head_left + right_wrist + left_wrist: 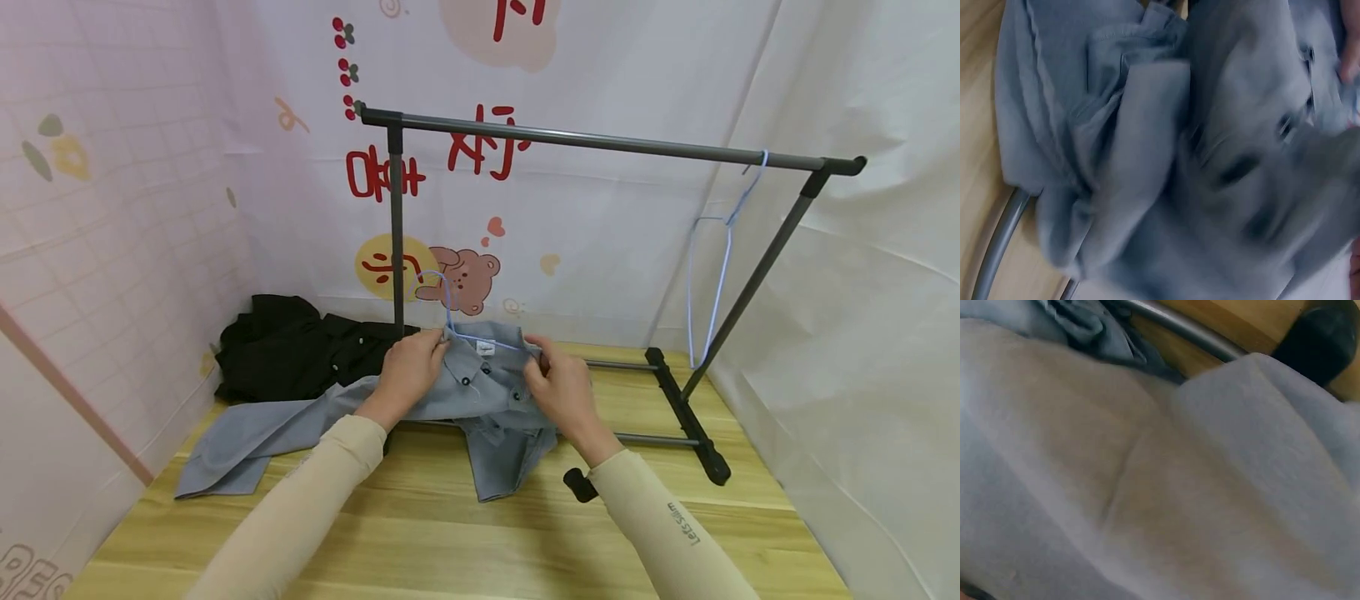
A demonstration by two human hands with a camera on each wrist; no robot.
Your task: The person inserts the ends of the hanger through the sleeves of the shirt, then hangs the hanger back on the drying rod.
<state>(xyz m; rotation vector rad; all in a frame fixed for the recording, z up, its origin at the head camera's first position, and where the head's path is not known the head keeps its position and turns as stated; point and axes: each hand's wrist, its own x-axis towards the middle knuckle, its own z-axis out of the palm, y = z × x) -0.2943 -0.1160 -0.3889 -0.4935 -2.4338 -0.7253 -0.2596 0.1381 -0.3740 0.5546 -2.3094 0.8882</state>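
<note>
A grey-blue buttoned shirt (487, 392) is held up off the table in the head view, its sleeve trailing left. Inside its collar sits a light-blue wire hanger (448, 304), hook upward. My left hand (408, 372) pinches the shirt beside the collar at the hook's left. On the other side, my right hand (562, 387) grips the opposite shoulder edge between thumb and fingers. Shirt cloth (1147, 475) fills most of the left wrist view. Blurred folds and buttons of the shirt (1141, 137) cover the right wrist view, with fingertips (1351, 59) at its right edge.
A dark garment (292, 350) lies heaped at the back left. A metal clothes rack (570, 136) stands on the wooden table (420, 533), with another blue hanger (726, 258) on its bar at the right. Its black foot (693, 425) lies right of my hands.
</note>
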